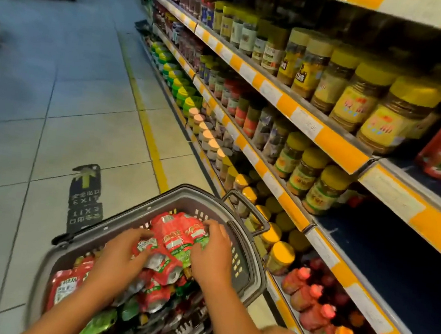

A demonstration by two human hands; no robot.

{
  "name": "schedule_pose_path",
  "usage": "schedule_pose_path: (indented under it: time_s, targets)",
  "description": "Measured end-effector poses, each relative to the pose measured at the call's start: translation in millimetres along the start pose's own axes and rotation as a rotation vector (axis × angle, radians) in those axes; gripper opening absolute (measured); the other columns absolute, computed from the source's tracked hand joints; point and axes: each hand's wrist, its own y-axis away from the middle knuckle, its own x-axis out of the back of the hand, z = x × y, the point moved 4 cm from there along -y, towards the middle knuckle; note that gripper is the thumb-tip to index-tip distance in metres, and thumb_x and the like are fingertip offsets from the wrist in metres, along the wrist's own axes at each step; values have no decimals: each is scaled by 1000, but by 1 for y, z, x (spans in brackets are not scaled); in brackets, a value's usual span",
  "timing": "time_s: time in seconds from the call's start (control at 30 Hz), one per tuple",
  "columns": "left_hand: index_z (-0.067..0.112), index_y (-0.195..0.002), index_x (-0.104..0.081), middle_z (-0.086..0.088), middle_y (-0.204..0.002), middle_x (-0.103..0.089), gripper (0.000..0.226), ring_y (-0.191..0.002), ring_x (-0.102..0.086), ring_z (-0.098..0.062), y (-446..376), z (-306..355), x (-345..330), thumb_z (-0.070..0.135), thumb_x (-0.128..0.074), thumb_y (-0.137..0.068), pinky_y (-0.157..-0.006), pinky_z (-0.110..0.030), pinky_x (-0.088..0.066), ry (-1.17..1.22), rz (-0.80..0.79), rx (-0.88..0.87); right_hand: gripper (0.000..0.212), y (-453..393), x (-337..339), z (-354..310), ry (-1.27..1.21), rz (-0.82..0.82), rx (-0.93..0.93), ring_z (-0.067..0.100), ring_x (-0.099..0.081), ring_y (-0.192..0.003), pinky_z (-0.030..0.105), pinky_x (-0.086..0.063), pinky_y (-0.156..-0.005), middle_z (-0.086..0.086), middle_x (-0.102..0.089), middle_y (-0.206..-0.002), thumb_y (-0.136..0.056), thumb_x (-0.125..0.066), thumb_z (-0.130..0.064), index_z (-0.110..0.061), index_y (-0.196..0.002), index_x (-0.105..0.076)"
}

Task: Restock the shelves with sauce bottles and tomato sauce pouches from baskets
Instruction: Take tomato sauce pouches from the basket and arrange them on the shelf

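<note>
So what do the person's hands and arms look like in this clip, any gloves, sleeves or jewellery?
Both arms are bare as far as the bottom edge of the frame, with no sleeves in view. The left hand and right hand are bare too: no gloves, and no rings, watch or wristband show on the parts visible. The picture is slightly blurred, so fine detail cannot be told.

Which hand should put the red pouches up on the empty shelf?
Probably the right hand. It rests on the pile of red tomato sauce pouches nearest the dark bare shelf. The left hand sits on the aisle side of the grey plastic basket.
</note>
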Motion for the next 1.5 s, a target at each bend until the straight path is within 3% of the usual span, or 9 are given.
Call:
schedule_pose_path:
  time_s: [0.17, 0.33, 0.53, 0.77, 1.03, 1.13, 1.3, 1.4, 1.5]
  targets:
    - [33, -123, -68, 16, -125, -64, 31, -116, -59, -6, -8, -21, -5, 24, -70, -93, -98, -33, -49, -29, 25, 70, 45, -17, -10, 16, 90, -9, -20, 22, -50, -121, 42, -50, -96, -6, -50, -133, -93, -57, -8, -26, -134, -52]
    - [38, -118, -66, 16, -124, -63, 31, -116, -58, -6, -2, -45, -2, 21, -70, -92, -97, -32, -48, -62, 63, 142, 48, -26, -27, 14, 115, -19, 66, 18, -48, -128, 41, -48, -104, -8, -54, -134, -91, -63, -11, -27, -136, -54]
    - [32, -120, -66, 13, -118, -61, 34, -111, -58, -8, 18, -72, 6, 19, -72, -90, -97, -34, -50, -115, 13, 210, 52, -21, -68, 2, 160, -223, 147, 23, -52, -128, 42, -52, -101, -5, -54, -141, -93, -69, -29, -27, -142, -52]
    - [30, -126, -65, 11, -126, -60, 33, -116, -55, -9, 28, -95, 7, 35, -69, -93, -94, -28, -46, -207, 31, 290, 62, -13, -93, -2, 205, -349, 119, 28, -58, -125, 45, -52, -101, 3, -59, -141, -97, -64, -47, -24, -152, -45]
    - [38, -132, -61, 12, -132, -62, 50, -127, -52, -14, 18, -87, -16, 66, -53, -93, -108, -44, -44, -316, -29, 273, 57, -11, -102, 0, 266, -398, 147, 23, -57, -126, 45, -47, -105, -8, -62, -138, -97, -56, -57, -41, -150, -46]
    - [40, -142, -54, 11, -139, -60, 54, -133, -50, -16, 12, -82, -25, 65, -53, -93, -112, -48, -40, -341, -61, 258, 53, -11, -107, 1, 274, -447, 161, 21, -54, -127, 46, -45, -107, -9, -61, -135, -97, -53, -59, -44, -148, -48]
    - [45, -145, -47, 16, -149, -53, 67, -140, -44, -12, 16, -77, -27, 75, -54, -85, -122, -51, -29, -272, -108, 242, 30, -19, -105, 2, 44, -378, 18, 17, -65, -106, 41, -55, -94, -10, -70, -114, -90, -71, -48, -34, -116, -70]
    - [45, -150, -39, 19, -155, -43, 77, -147, -33, -7, 25, -64, -30, 76, -58, -82, -129, -51, -6, -330, -151, 168, 24, -19, -102, 1, -4, -312, -26, 16, -64, -73, 40, -57, -70, -5, -67, -80, -86, -78, -43, -26, -85, -60]
    - [44, -154, -35, 20, -159, -37, 79, -152, -24, -5, 32, -58, -27, 71, -61, -84, -129, -48, 2, -348, -170, 113, 32, -18, -100, 0, -5, -297, -56, 16, -55, -65, 35, -47, -61, -2, -62, -77, -85, -81, -39, -22, -85, -54]
